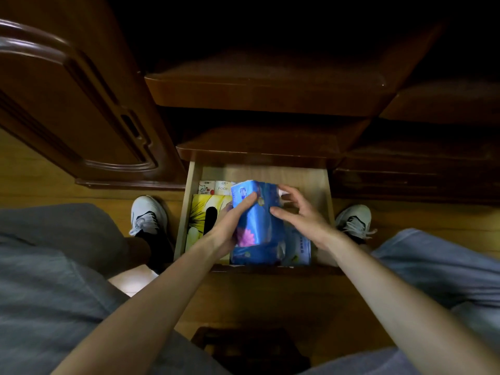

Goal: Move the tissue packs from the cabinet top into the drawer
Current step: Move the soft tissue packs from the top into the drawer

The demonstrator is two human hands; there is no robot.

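While several packs already lie inside the open drawer [192, 209], the job looks well advanced but not finished, since one blue tissue pack [257, 212] is being set in at this moment. From the left: a yellow pack with a dark oval opening [207, 220] lies flat against the drawer's left wall, and beyond it, at the far left corner, two small white packs [216, 187] stand side by side. The left hand [230, 226] grips the blue tissue pack, thumb across its upper face and fingers hidden beneath, holding it tilted above another blue pack [257, 254] that lies at the near edge. To the right, a paler blue-and-white pack [299, 247] rests near the front. The right hand [300, 212] hovers just beside the held pack with fingers spread and relaxed, holding nothing; whether it touches the pack cannot be told. The far right part of the drawer shows bare wood. The cabinet top [257, 147] above the drawer is dark and shows nothing lying on it, so probably few or none remain to move, though shadow hides much. Around this, dark brown wooden furniture stands to the left and right, the floor [27, 180] is pale wood, and the person's grey shorts and white shoes frame the drawer.
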